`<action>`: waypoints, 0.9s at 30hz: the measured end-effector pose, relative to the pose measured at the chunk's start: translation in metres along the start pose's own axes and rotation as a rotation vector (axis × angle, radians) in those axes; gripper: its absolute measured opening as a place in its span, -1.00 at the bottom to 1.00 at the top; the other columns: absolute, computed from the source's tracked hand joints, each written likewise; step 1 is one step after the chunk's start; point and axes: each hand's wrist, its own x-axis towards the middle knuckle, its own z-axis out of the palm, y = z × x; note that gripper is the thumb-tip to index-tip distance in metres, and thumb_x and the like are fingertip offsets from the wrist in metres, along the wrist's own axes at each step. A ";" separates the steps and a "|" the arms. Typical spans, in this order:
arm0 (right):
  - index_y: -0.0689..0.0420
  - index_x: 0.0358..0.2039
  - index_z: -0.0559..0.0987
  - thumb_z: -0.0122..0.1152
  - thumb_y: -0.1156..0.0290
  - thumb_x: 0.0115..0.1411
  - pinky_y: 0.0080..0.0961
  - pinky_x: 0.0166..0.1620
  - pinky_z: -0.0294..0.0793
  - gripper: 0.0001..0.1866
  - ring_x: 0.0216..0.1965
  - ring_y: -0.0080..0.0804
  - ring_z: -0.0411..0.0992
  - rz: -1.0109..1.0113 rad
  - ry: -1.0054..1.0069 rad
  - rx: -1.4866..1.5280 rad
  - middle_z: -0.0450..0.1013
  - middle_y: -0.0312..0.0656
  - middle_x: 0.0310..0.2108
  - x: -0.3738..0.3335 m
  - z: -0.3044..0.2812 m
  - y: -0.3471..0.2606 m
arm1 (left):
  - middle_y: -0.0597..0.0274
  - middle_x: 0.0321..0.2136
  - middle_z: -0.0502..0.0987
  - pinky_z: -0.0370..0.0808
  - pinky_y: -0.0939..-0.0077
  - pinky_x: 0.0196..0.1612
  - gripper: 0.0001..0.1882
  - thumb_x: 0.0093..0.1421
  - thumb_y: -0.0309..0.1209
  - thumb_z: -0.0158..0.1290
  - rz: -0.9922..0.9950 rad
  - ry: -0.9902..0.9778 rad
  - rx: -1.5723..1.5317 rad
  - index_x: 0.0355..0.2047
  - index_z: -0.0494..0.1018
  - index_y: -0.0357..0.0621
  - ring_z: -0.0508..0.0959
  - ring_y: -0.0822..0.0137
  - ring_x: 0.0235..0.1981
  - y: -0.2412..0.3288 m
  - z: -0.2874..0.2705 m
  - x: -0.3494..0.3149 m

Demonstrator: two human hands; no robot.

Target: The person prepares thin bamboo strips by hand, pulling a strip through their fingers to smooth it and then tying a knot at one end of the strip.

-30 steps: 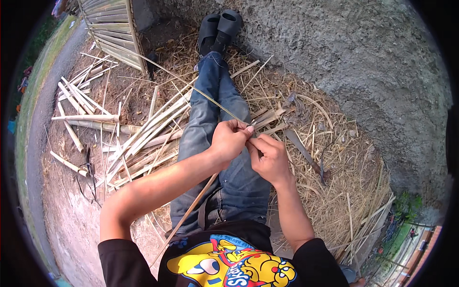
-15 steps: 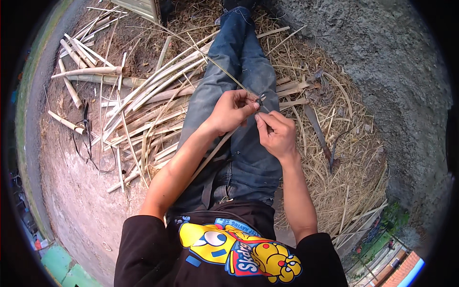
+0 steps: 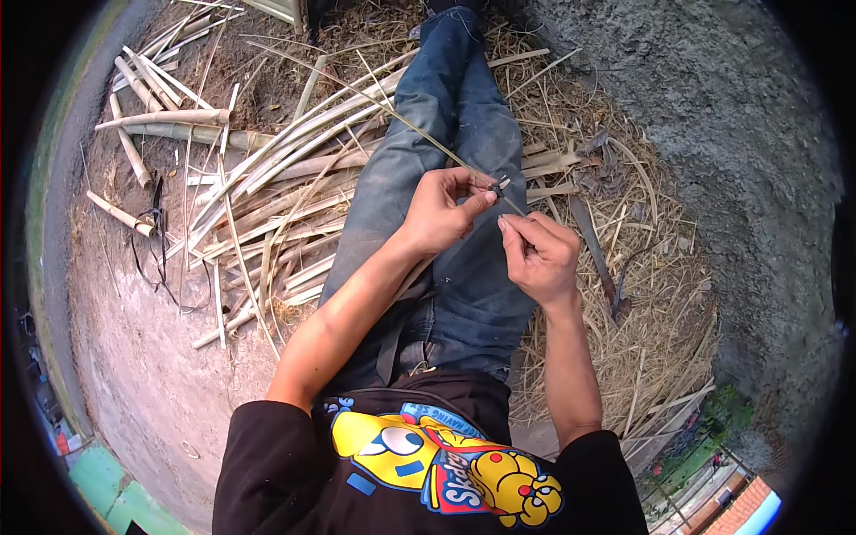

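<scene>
My left hand (image 3: 448, 212), above my outstretched legs, is closed in a pinch on a long thin bamboo strip (image 3: 412, 125). The strip runs from my fingers up and to the left. At its near end, by my left thumb, sits a small dark binding (image 3: 499, 188) with pale strip tips poking out. My right hand (image 3: 544, 257) is closed beside it, thumb and forefinger pinching a thin dark cord (image 3: 513, 207) pulled from the binding. Another strip passes below my left wrist, mostly hidden by the forearm.
Split bamboo pieces (image 3: 299, 192) lie piled left of my legs, with short bamboo tubes (image 3: 122, 212) farther out. Loose black strips (image 3: 159, 259) lie near them. Shavings (image 3: 664, 330) and a long, flat, dark blade-like piece (image 3: 591, 242) are on the right, before a rough grey wall (image 3: 740, 134).
My right hand has moved right and slightly down, away from the left, so more of the dark cord shows between them. My left hand keeps its hold on the bamboo strip.
</scene>
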 end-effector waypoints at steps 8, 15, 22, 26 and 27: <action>0.21 -0.40 0.71 0.41 0.60 0.02 -0.58 -0.58 0.24 -0.91 -0.65 -0.58 0.34 0.001 -0.195 -0.019 0.48 -0.24 -0.59 0.054 -0.058 0.016 | 0.26 -0.39 0.59 0.30 0.71 -0.66 -0.79 0.30 -0.45 0.16 0.041 -0.133 -0.094 -0.14 0.52 -0.35 0.39 0.63 -0.65 0.008 0.014 -0.013; 0.20 -0.41 0.73 0.46 0.52 0.06 -0.66 -0.48 0.27 -0.92 -0.55 -0.72 0.36 0.287 -0.424 0.217 0.56 -0.32 -0.54 0.078 -0.049 0.044 | 0.25 -0.43 0.59 0.30 0.70 -0.67 -0.85 0.28 -0.48 0.17 0.026 -0.129 -0.068 -0.24 0.51 -0.35 0.41 0.62 -0.66 0.012 0.020 -0.019; 0.21 -0.45 0.71 0.47 0.38 0.10 -0.67 -0.50 0.24 -0.84 -0.56 -0.73 0.35 0.528 -0.612 0.641 0.52 -0.39 -0.59 0.067 -0.038 0.089 | 0.21 -0.47 0.59 0.31 0.68 -0.70 -0.86 0.24 -0.51 0.21 0.150 -0.041 0.053 -0.29 0.51 -0.36 0.43 0.60 -0.69 0.016 0.019 -0.017; 0.18 -0.44 0.70 0.46 0.36 0.12 -0.69 -0.49 0.24 -0.84 -0.58 -0.72 0.34 0.667 -0.661 0.655 0.52 -0.39 -0.58 0.064 -0.042 0.088 | 0.26 -0.46 0.59 0.35 0.73 -0.59 -0.89 0.23 -0.54 0.21 0.215 0.020 0.152 -0.30 0.53 -0.37 0.45 0.64 -0.58 0.009 0.014 -0.014; 0.18 -0.41 0.68 0.45 0.36 0.13 -0.71 -0.47 0.27 -0.83 -0.57 -0.69 0.36 0.768 -0.735 0.697 0.53 -0.38 -0.54 0.063 -0.040 0.087 | 0.28 -0.45 0.59 0.36 0.75 -0.54 -0.90 0.23 -0.56 0.20 0.274 0.027 0.181 -0.30 0.54 -0.38 0.46 0.66 -0.54 0.006 0.014 -0.014</action>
